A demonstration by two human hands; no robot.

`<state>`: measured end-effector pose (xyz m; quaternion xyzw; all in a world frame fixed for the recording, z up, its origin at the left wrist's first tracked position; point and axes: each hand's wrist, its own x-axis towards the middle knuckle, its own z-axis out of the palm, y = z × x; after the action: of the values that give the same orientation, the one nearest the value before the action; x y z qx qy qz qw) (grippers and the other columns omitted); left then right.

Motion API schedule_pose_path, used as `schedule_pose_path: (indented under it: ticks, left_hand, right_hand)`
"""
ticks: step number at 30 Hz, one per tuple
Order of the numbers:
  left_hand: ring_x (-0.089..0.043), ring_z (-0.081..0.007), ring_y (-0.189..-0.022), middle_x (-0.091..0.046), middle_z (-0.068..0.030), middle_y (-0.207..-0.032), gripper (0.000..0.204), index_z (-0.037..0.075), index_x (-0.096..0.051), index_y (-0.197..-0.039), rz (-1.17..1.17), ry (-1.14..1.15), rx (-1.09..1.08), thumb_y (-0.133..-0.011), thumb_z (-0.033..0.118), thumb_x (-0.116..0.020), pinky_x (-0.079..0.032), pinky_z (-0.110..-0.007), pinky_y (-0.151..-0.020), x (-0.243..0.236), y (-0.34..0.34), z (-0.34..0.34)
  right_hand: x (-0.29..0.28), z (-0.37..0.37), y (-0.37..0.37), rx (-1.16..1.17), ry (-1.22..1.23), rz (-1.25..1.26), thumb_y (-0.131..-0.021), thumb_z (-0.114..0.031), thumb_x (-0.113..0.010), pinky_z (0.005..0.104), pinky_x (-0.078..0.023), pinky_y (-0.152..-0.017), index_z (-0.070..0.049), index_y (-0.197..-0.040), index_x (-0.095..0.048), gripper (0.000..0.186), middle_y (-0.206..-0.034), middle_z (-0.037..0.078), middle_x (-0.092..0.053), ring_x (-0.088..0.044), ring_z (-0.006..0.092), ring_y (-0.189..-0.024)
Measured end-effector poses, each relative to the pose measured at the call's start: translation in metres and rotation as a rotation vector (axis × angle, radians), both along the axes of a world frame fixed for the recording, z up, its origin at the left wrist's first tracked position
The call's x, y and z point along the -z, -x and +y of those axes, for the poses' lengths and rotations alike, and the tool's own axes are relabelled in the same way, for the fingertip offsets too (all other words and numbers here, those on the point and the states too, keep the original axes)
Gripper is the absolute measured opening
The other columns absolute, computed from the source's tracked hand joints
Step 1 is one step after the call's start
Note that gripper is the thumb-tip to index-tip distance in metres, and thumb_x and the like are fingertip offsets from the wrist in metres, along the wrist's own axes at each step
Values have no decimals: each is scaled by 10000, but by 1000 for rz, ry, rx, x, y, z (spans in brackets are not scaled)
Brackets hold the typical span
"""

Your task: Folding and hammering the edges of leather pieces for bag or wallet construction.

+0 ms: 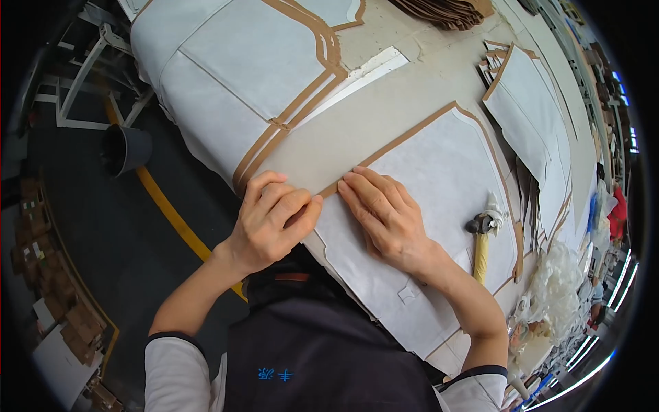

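Note:
A large white panel with a brown edge strip (439, 172) lies flat on the work table in front of me. My left hand (271, 220) is at its near left corner, fingers curled and the thumb and index tip pinching the brown edge. Close beside it, my right hand (388, 216) rests on the panel, its fingertips drawn together on the same edge. A hammer with a yellow handle (482, 257) lies on the panel right of my right hand, whitish wrapping at its head.
Larger brown-edged white panels (240, 75) drape over the table's left side. More cut pieces (532, 117) are stacked at the right, near clear plastic bags (552, 281). Brown folded pieces (446, 10) lie at the far side. A dark bucket (127, 151) stands on the floor.

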<state>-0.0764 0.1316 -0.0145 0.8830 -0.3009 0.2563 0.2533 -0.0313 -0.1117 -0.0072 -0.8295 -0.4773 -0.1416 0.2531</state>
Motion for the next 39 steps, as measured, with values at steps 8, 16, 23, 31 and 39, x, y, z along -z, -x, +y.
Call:
schedule_pose_path:
  ticks: [8,16,23,31,39]
  left_hand:
    - [-618,-183,-894,-654,-41,-989,194,27,-749,-994,-7,-46,55,-807,26,-801,-522,-440,-955,-2,-4,3]
    - [-590,-184,-827,-603,-9,-972,360,61,-792,-1155,102,20,-40,-798,12,-799,-495,-459,-971,-2,-4,-6]
    - [-587,-174,-834,-598,-4,-954,345,58,-813,-1101,41,-51,-34,-759,17,-786,-502,-455,-981,2,-2,-7]
    - [-587,-160,-845,-616,-11,-943,212,18,-809,-1038,26,-63,-16,-839,81,-773,-507,-449,-1009,1,-3,-5]
    - [-595,-170,-860,-628,-19,-958,231,6,-798,-1054,28,-60,4,-833,69,-767,-498,-469,-1030,-1,-3,-5]
  right_hand:
    - [0,1,1,0,62,14,-792,-52,-674,428,-564,-976,115,-1234,-697,473,-1326,223,-646,-658,357,-1240]
    - [4,2,3,50,23,-7,-761,-44,-686,449,-564,-982,142,-1208,-697,484,-1311,248,-640,-651,378,-1233]
    - [1,2,2,27,66,-18,-774,-55,-685,453,-560,-1000,155,-1185,-695,462,-1308,256,-640,-650,385,-1232]
    - [1,2,1,2,46,48,-801,-56,-684,460,-547,-1019,146,-1183,-698,433,-1316,250,-633,-630,394,-1259]
    - [0,3,0,-7,45,40,-790,-60,-696,471,-545,-1012,155,-1179,-692,444,-1313,252,-619,-625,405,-1242]
